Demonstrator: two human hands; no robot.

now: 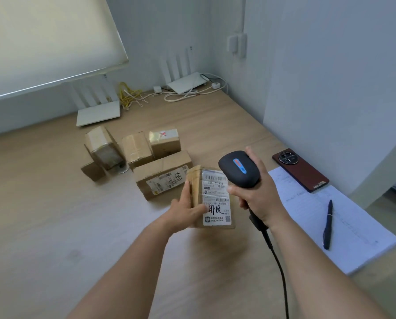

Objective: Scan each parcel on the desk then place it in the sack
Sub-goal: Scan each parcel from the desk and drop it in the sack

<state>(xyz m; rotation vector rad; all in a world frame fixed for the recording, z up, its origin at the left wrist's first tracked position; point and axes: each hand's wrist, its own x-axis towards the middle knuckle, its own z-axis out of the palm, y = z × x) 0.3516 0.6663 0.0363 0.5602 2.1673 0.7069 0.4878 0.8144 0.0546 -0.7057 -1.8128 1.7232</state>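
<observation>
My left hand [187, 211] grips a small cardboard parcel [215, 196] by its left side, its white shipping label facing up. My right hand [254, 194] holds a black corded barcode scanner [239, 169] by the handle, its head just above the parcel's top right corner. Several more cardboard parcels lie on the wooden desk [54, 215] behind: a long one [163, 176] with a label, two taped ones [137, 148] [166, 140], a tilted one [103, 147] and a tiny one [92, 170]. No sack is in view.
A dark red phone [300, 169] lies at the right by the wall, next to a sheet of paper [330, 217] with a black pen [328, 224] on it. Two white routers [98, 112] [186, 82] and tangled cables [132, 96] sit at the back.
</observation>
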